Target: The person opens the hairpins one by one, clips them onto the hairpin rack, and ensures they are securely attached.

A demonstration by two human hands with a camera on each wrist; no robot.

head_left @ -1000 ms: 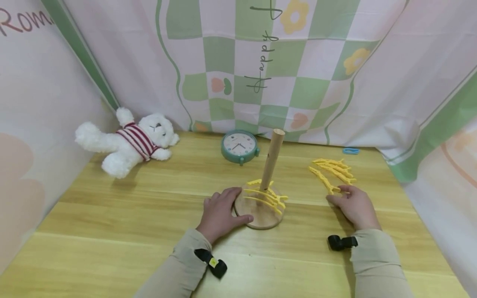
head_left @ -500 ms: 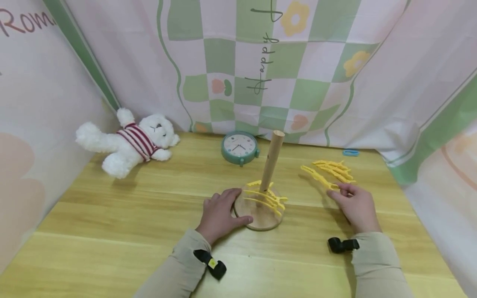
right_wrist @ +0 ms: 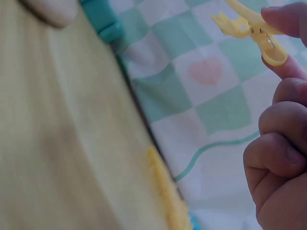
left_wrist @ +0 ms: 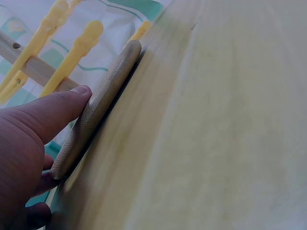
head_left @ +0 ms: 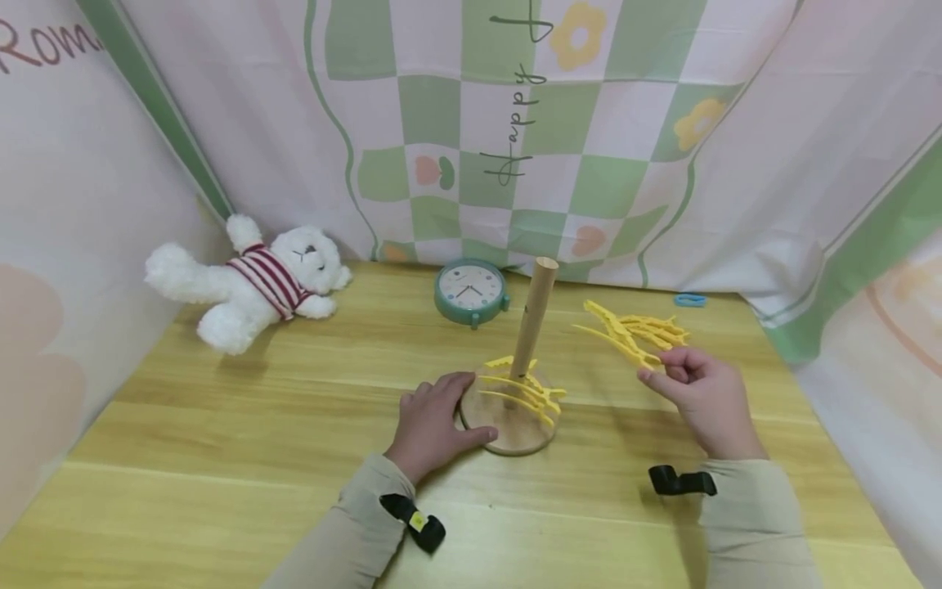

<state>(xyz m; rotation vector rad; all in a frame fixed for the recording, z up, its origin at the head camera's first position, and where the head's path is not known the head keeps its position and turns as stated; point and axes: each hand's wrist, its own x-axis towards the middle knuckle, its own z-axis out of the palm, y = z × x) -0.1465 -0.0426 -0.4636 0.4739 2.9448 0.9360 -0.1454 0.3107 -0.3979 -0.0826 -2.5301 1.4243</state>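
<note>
My right hand pinches a yellow alligator hair clip between thumb and forefinger, well above the table. In the right wrist view, the jaws of that hair clip stand spread apart, and the other fingers are curled into the palm. My left hand grips the round base of a wooden stand, thumb over the rim, as the left wrist view also shows. An upright wooden post rises from the base. Several yellow hair clips are around the foot of the post.
More yellow hair clips lie on the table beyond my right hand. A small blue clip is behind them. A teal alarm clock lies face up behind the stand, and a white teddy bear lies at the back left.
My right hand has lifted the hair clip off the table, and its jaws have gone from closed to spread. My left hand has stayed on the base.
</note>
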